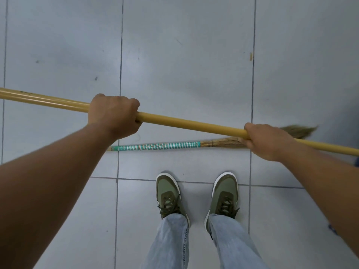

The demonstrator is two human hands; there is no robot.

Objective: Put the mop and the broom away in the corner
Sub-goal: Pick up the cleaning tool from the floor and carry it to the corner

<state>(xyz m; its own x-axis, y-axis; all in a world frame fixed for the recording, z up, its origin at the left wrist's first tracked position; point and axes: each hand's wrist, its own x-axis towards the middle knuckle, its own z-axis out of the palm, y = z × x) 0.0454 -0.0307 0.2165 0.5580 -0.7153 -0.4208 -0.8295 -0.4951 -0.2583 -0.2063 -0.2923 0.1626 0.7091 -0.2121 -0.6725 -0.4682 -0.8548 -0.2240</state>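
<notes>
Both grips clamped on the mop handle (190, 124): left hand (113, 115) fist-wrapped near mid-pole, right hand (269, 141) closed round it further right. Pole is plain yellow, held roughly level w/ a slight down-tilt to the right, running out of view both sides; mop head not visible. Broom (157, 147) lies flat on the tiled floor (184, 55) just beneath, teal/white wrapped handle, straw bristles partly hidden behind right hand. Green shoes (168, 193) stand near the broom, jeans above.
</notes>
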